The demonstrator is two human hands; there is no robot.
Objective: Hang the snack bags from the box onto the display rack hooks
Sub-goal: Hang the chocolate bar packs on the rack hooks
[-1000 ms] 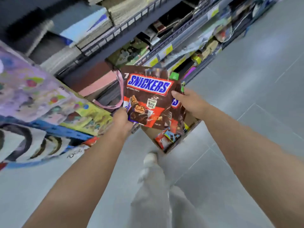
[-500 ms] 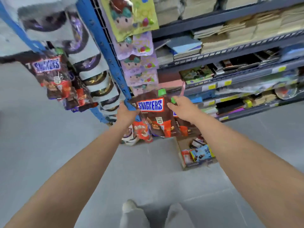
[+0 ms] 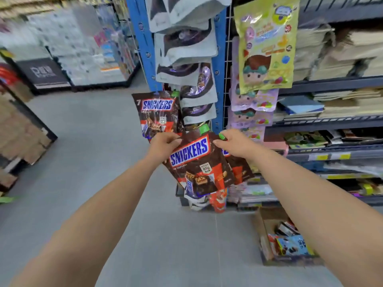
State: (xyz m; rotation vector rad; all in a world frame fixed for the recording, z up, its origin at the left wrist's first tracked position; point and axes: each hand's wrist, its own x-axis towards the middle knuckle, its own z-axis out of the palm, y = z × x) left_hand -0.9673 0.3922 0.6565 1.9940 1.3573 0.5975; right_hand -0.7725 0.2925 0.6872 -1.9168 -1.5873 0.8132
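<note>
Head view: a shop aisle is being shown, with both arms being stretched toward the display rack (image 3: 219,79).
Left hand: the front Snickers bag (image 3: 194,162) is being pinched at its upper left corner by the left hand (image 3: 163,142), fingers curled on the foil.
Right hand: a second Snickers bag (image 3: 238,171), tucked behind the first, is being gripped at its top by the right hand (image 3: 234,142); a green hang tab (image 3: 222,136) is being covered partly by the fingers.
Bag position: both bags are being held tilted, at the rack's lower front, just beside a hung Snickers bag (image 3: 157,114) and under the white pouches (image 3: 186,48).
Hook: which hook is being aimed for cannot be told; none is being shown clearly.
Box: the box (image 3: 263,230) is being left on the floor at the foot of the shelving (image 3: 331,84), more snack packs inside.
Change: half a second back the bags were being carried low, above the box; now they are being raised up to the rack's face, next to the hung stock.
Meaning: the carry is being judged done; threading the green tab (image 3: 204,128) over a hook is being judged the step in hand, neither bag hung yet.
</note>
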